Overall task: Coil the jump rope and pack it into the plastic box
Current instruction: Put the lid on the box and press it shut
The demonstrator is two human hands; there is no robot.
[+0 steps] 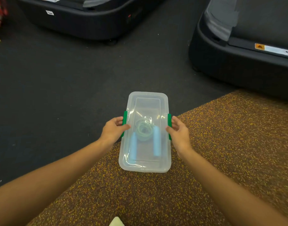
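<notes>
A clear plastic box (147, 166) with its lid on sits on the floor in front of me. Through the lid I see the jump rope: a pale green coil (144, 130) between two light blue handles (156, 141). A green latch (124, 123) is on the box's left side and another green latch (169, 126) on its right. My left hand (113, 130) grips the left latch, thumb resting on the lid. My right hand (178, 132) is at the right latch, fingers curled against it.
The box straddles dark carpet (58, 88) and a brown, yellow-speckled mat (221, 152). Two black treadmill bases stand beyond: one at the far left (84, 22), one at the far right (241, 62). A pale object (116, 222) peeks in at the bottom edge.
</notes>
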